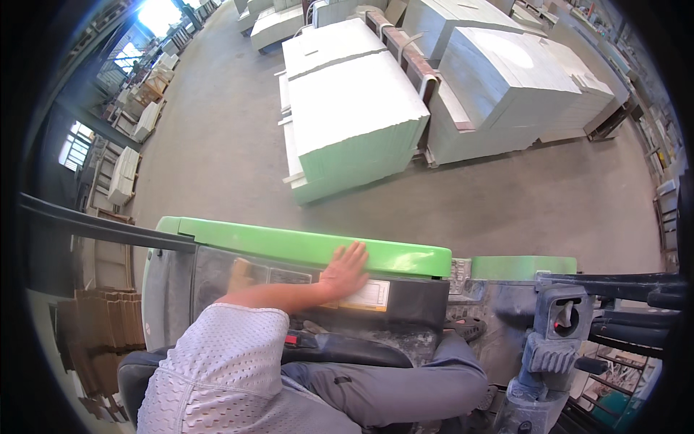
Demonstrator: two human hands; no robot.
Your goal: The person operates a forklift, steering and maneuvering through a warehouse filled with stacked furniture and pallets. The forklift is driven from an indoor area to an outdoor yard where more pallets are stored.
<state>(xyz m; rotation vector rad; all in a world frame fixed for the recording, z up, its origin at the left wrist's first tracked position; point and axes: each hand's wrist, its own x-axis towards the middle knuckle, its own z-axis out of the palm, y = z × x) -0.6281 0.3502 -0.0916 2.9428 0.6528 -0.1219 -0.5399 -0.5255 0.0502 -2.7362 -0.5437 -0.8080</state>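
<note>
Concrete floor (210, 137) is spread through a large storage hall, bent toward the rim by the lens. At the far left, two barred windows (76, 145) can be counted, and below them two bundles of pale slabs (124, 176) are set along the wall. One pile of brown sheets (108, 318) is seen at lower left, under one black rail (108, 227).

Beside that rail, one long green panel (289, 243) is mounted along the vehicle's side. One left arm, clad to above the elbow in a white mesh sleeve (224, 354), is reached across from lower left, its elbow bent and its forearm laid nearly level. On the green panel, right of its middle, the left hand (344, 273) is rested back upward, fingers extended and slightly parted; nothing is gripped. Just beneath the hand, one white label (372, 295) is partly covered. How the right hand is held cannot be told, as it is outside the view.

Beyond the panel, two large slab stacks (354, 101) are stood nearest, divided by one brown beam (408, 54). Farther right, one grey-trousered leg (390, 394) is bent, one shorter green panel (524, 267) is seen, and one dusty control column (567, 318) is fitted.
</note>
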